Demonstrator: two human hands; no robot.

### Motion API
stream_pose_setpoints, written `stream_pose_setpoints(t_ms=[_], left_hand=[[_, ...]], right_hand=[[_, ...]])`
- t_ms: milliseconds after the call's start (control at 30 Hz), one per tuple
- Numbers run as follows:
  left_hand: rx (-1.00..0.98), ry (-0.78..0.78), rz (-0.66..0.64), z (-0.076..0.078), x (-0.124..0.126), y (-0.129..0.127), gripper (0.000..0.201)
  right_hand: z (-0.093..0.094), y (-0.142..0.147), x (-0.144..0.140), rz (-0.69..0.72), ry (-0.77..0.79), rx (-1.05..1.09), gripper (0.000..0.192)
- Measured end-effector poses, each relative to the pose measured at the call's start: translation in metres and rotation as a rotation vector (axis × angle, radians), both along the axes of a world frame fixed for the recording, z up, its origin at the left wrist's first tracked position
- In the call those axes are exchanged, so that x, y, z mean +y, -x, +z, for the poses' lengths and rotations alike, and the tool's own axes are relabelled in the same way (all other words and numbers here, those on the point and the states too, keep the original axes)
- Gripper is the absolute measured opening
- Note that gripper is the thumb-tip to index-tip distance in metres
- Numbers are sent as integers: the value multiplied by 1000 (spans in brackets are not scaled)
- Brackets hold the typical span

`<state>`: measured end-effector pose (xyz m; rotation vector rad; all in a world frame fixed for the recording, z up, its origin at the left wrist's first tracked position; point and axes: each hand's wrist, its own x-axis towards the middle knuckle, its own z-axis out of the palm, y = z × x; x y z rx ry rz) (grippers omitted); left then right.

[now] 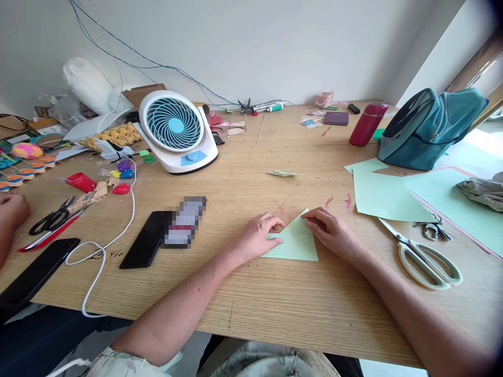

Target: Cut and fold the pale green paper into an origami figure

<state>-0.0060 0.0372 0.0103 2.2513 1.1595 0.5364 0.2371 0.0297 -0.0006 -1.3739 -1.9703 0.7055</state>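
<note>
Scissors (426, 259) right of paper (295, 242) (fan (175, 127) behind)

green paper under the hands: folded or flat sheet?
Folded: the pale green paper forms a triangle, pressed flat on the wooden table by both hands.

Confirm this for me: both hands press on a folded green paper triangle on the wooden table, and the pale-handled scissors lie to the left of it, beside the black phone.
One detail is off. In the head view the left hand and right hand do press the folded green paper triangle on the wooden table, but the pale-handled scissors lie to its right, far from the black phone.
</note>
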Motion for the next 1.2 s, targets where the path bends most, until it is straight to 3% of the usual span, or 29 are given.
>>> stream_pose_setpoints(t_ms=[167,300,733,867,1200], left_hand=[[99,-179,-176,2,-6,-5,42],[160,-237,-257,4,-11,-8,54],[201,-246,-259,6,-12,-9,60],[198,-236,-260,6,-11,-9,57],[213,-266,-268,5,-12,-9,57]], right_hand=[[-1,2,-2,31,-79,-88,18],[-3,2,-2,75,-159,-128,16],[2,-6,-4,228,-194,-213,18],[3,-6,-5,198,-213,-271,17],[8,-6,-9,148,-84,-325,27]])
